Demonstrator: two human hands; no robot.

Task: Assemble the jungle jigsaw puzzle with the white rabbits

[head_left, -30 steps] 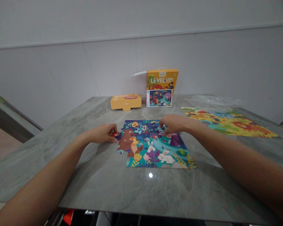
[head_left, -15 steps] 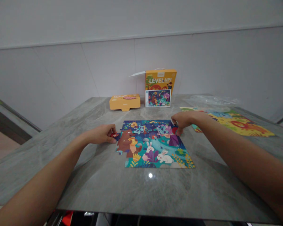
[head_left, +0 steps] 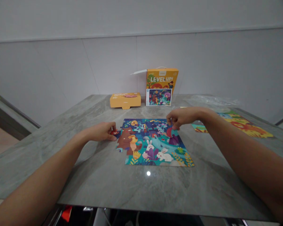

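A jigsaw puzzle (head_left: 153, 144) with a bear, white rabbits and flowers lies flat on the grey marbled table, its left edge stepped and uneven. At that left edge, my left hand (head_left: 104, 131) is closed on a small dark blue and red puzzle piece (head_left: 115, 133). My right hand (head_left: 176, 117) is over the puzzle's upper right corner, its fingers pinched on a puzzle piece with red on it (head_left: 169, 132). The fingers partly hide that piece, and I cannot tell whether it lies flush with those around it.
Behind the puzzle, a picture card (head_left: 158, 97) leans on an upright yellow box (head_left: 162, 77). A flat yellow box (head_left: 125, 101) sits to its left. To the right lie a second, yellow puzzle (head_left: 247, 125), partly behind my right forearm, and clear plastic wrap (head_left: 212, 100).
My right hand has moved left with the red-marked piece, further over the puzzle's upper right corner. The left hand stays at the left edge. The view has shifted slightly.
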